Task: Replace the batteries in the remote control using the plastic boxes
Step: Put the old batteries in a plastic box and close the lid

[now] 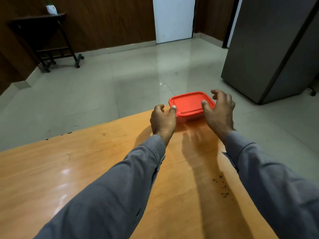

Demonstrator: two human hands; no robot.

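**Head view: both hands close on the red-lidded box at the table's far corner**

Head camera shows one plastic box (189, 116) with a red lid (190, 103), sitting at the far corner of the wooden table (86, 169), close to the edge. No remote control and no second box are in sight, so the task looks barely begun; the step in hand seems to be getting this lid off.

To do it well, one hand should pin the base to the table while the other lifts a lid corner, peeling upward rather than tugging sideways, since the box sits so near the edge that a sideways pull could send it onto the floor. Drawing it closer first would be the safer choice.

The left hand (163, 119) is at the box's left end, thumb tip on the lid's rim, the other fingers curled loosely and apparently holding nothing. The right hand (220, 109) arches over the right end, thumb resting on the lid, fingers spread and bent beyond the far side; whether they touch the box is hidden. Neither hand yet clamps it. Both grey sleeves reach straight forward from the body.
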